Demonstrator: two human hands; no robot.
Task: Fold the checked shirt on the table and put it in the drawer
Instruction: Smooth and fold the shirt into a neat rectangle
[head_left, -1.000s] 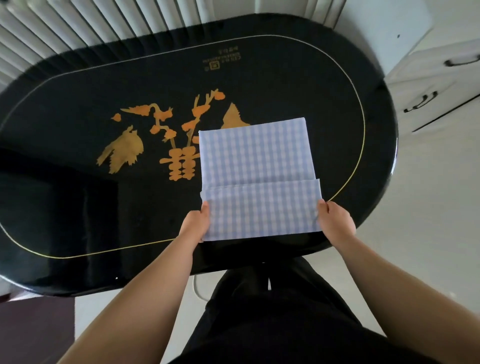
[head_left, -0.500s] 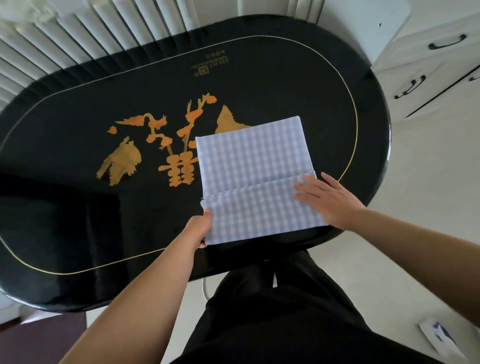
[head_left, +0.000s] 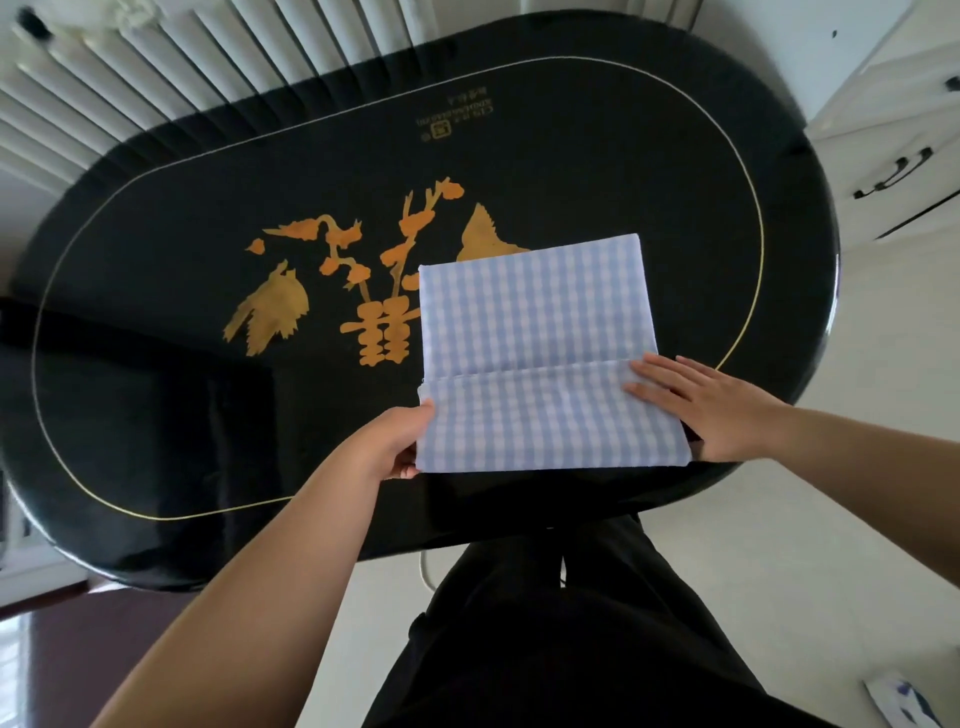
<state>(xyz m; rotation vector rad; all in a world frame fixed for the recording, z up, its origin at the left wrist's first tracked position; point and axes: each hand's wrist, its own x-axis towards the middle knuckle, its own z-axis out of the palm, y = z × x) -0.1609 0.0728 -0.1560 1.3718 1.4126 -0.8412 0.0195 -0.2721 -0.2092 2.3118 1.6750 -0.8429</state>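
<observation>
Two hands at folded checked shirt (head_left: 540, 353), left hand (head_left: 390, 446) pinching its near-left corner, right hand (head_left: 698, 402) flat on right edge

Checked shirt (head_left: 540, 353): light blue/white check, folded into a neat rectangle, lying flat on the near right part of the black oval table (head_left: 571, 171). Near portion is folded up over the rest, its edge forming a straight line across the width. Near edge sits close to the table's near rim. Drawer (head_left: 898, 171): white front, dark curved handle, off the table's far right, shut.
</observation>
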